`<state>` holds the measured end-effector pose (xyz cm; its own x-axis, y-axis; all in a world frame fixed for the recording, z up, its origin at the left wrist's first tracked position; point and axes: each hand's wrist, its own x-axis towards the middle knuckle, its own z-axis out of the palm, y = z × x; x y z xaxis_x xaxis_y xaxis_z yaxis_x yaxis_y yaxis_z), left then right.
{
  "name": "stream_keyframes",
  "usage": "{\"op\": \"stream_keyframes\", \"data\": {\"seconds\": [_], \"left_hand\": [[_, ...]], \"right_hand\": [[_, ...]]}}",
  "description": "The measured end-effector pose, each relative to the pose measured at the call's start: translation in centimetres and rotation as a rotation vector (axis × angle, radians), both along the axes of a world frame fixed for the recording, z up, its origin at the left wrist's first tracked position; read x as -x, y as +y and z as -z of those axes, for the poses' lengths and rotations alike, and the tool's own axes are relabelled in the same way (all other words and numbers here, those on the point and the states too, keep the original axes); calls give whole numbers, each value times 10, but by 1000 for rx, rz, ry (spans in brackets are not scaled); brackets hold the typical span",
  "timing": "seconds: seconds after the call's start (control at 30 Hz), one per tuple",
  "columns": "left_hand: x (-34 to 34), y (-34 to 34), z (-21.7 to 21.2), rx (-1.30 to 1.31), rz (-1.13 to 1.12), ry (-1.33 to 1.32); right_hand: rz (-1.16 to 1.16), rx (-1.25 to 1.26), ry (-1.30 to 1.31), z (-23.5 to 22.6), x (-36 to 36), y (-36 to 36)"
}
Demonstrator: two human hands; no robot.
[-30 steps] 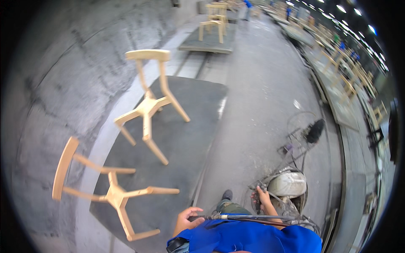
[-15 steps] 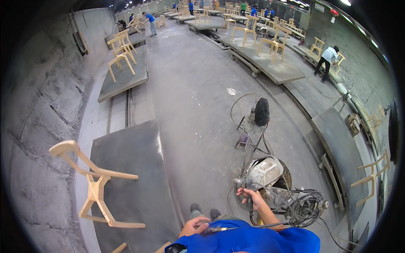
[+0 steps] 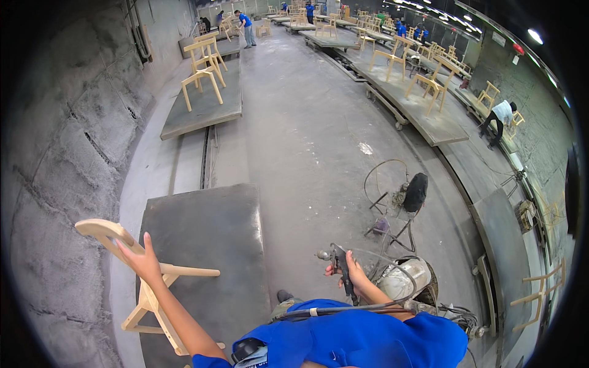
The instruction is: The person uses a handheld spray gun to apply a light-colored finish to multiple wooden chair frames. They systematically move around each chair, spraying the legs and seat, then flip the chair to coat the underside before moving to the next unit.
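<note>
At the left, an unfinished wooden chair (image 3: 153, 302) lies tipped over on a dark platform (image 3: 202, 211). My left hand (image 3: 145, 262) is at the chair, just below its curved backrest rail, with thumb and fingers spread apart. It overlaps the frame there; I cannot tell whether it touches the wood. My right hand (image 3: 352, 273), in front of my body, is wrapped round the handle of a spray gun (image 3: 341, 264). The gun's metal nozzle end faces left, and a dark hose loops from it past my right forearm.
Right of me stand a whitish pot (image 3: 405, 277) with coiled hoses and a stand under a black cover (image 3: 415, 192). Platforms bearing chairs (image 3: 205, 80) line both sides of the floor. A co-worker (image 3: 502, 119) bends at the far right; others work at the back. A rough wall (image 3: 67, 153) borders the left.
My left hand has gone from in front of my body out to the chair, fingers spreading. The spray gun has shifted left in my right hand, and the view has turned slightly left.
</note>
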<state>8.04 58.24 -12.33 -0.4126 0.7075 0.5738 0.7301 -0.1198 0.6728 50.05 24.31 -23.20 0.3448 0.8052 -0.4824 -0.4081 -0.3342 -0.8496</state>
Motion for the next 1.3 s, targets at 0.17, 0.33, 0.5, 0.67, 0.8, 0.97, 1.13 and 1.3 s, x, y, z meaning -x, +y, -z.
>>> {"op": "stream_keyframes", "data": {"seconds": [0.17,0.33,0.5,0.67,0.8,0.97,1.13,1.3], "left_hand": [[26,84,13,65,-200,-8],[39,84,9,167,-265,-55],[34,63,6,108,-158,-101],[-2,20,14,80,37,-379],[-31,-4,14,109,161,-328],[-10,-33,26,178,180,-472],[67,13,58,7,57,-441],[101,108,80,45,153,-494]], "right_hand": [[-47,-21,-12,5,4,82],[-98,8,-99,14,-5,136],[-160,52,-8,26,-25,217],[-394,57,-19,35,-24,333],[-574,15,-2,33,-8,425],[-753,48,42,33,15,501],[-895,35,-37,38,25,542],[-918,-5,-15,44,3,556]]}}
